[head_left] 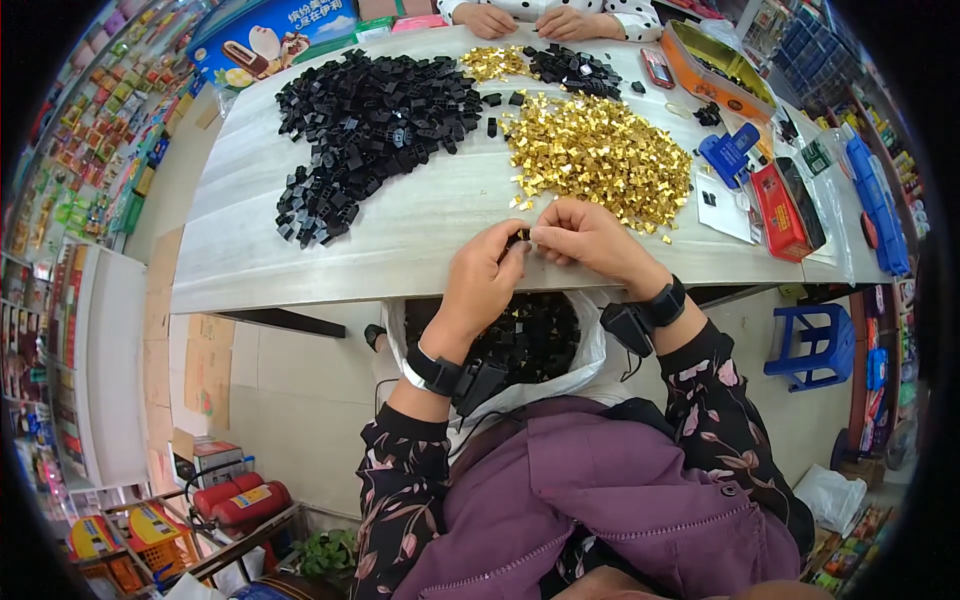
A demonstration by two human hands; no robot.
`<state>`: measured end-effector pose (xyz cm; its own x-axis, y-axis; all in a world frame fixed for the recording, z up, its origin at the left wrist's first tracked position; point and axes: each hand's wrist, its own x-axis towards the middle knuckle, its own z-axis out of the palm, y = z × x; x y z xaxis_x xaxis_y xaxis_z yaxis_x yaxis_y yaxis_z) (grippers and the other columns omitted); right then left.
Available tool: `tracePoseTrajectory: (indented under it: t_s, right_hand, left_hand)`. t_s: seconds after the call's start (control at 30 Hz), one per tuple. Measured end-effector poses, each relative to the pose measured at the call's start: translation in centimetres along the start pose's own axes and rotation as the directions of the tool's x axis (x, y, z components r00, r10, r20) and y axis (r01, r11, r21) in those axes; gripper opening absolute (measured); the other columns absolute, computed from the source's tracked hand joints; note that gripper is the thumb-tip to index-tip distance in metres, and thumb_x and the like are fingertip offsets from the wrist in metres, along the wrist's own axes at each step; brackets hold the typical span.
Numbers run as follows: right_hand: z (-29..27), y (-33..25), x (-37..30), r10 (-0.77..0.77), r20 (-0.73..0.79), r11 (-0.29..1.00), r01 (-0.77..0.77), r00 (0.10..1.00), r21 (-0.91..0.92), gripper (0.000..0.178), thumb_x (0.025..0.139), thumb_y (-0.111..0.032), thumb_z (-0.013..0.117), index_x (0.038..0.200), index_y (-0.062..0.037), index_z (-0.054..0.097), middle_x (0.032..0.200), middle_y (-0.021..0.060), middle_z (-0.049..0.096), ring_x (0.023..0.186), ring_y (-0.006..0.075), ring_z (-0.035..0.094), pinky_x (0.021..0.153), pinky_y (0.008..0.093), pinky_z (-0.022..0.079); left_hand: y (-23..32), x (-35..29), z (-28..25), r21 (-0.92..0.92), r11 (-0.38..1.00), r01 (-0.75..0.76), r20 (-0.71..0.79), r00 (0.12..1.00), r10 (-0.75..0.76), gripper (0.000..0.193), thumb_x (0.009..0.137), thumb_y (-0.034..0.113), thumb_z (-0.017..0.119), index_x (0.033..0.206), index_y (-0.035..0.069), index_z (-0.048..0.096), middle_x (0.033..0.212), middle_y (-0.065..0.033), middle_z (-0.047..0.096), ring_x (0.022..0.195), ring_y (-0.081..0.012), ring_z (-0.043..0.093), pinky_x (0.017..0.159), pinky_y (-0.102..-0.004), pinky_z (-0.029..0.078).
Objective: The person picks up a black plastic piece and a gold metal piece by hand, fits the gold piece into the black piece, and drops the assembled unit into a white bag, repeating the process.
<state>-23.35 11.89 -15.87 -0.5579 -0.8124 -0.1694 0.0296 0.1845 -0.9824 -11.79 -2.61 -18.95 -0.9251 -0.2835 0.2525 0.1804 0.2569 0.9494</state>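
Observation:
My left hand (485, 270) is closed, pinching a small black plastic piece (516, 238) at the table's near edge. Right against it, my right hand (588, 238) has its thumb and forefinger pressed together at the piece; a bit of gold shows between the fingertips. Just beyond my right hand spreads a heap of small shiny gold metal pieces (600, 155). A large pile of black plastic pieces (380, 120) covers the table's left and middle part. Below my hands, a white sack (592, 345) under the table edge holds many black pieces with gold glints.
Across the table (240, 220), another person's hands (565, 22) rest by smaller gold (495, 62) and black heaps (575, 72). On the right lie an orange tin (715, 65), a phone (656, 68), a red box (780, 210) and a blue case (877, 205). A blue stool (812, 345) stands on the floor.

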Motion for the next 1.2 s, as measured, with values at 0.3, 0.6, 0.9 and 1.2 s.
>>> tracePoseTrajectory:
  t_s: [0.3, 0.6, 0.9, 1.2]
  right_hand:
    - [0.2, -0.9, 1.0, 0.064, 0.098, 0.997, -0.069, 0.993, 0.045, 0.021, 0.088, -0.026, 0.062, 0.085, -0.0053, 0.060, 0.073, -0.0034, 0.058, 0.063, 0.0031, 0.053, 0.054, 0.0175, 0.043]
    - [-0.5, 0.3, 2.2, -0.196, -0.252, 0.868, 0.048, 0.948, -0.494, 0.024, 0.084, -0.029, 0.063, 0.088, -0.0051, 0.063, 0.068, 0.0030, 0.061, 0.060, 0.0125, 0.058, 0.056, 0.0261, 0.047]
    - [0.2, 0.4, 2.8, -0.399, -0.251, 0.619, 0.058, 0.882, -0.783, 0.021, 0.080, -0.027, 0.064, 0.089, -0.0074, 0.064, 0.065, 0.0068, 0.061, 0.059, 0.0200, 0.059, 0.057, 0.0313, 0.047]
    - [0.6, 1.5, 1.3, -0.352, -0.283, 0.871, 0.201, 0.892, -0.448, 0.013, 0.081, -0.013, 0.064, 0.088, -0.0011, 0.063, 0.072, 0.0001, 0.061, 0.064, 0.0064, 0.055, 0.057, 0.0216, 0.045]
  left_hand:
    - [-0.1, -0.2, -0.1, -0.138, 0.990, -0.027, -0.057, 0.998, 0.019, 0.020, 0.089, 0.005, 0.052, 0.107, 0.000, 0.058, 0.087, -0.0070, 0.064, 0.076, -0.0116, 0.064, 0.060, -0.0240, 0.049]
    - [0.5, 0.3, -1.5, -0.391, 0.903, 0.179, 0.051, 0.984, -0.173, 0.025, 0.095, 0.013, 0.047, 0.116, 0.002, 0.052, 0.095, -0.0105, 0.065, 0.080, -0.0123, 0.064, 0.058, -0.0195, 0.046]
    - [0.7, 0.0, -3.0, -0.573, 0.781, 0.249, 0.051, 0.962, -0.270, 0.026, 0.096, 0.021, 0.045, 0.111, 0.002, 0.054, 0.095, -0.0123, 0.065, 0.078, -0.0149, 0.065, 0.061, -0.0212, 0.048]
    - [-0.3, -1.2, -13.8, -0.328, 0.927, 0.181, -0.405, 0.860, -0.311, 0.023, 0.094, 0.025, 0.048, 0.095, 0.003, 0.056, 0.088, -0.0104, 0.064, 0.074, -0.0154, 0.064, 0.065, -0.0245, 0.050]
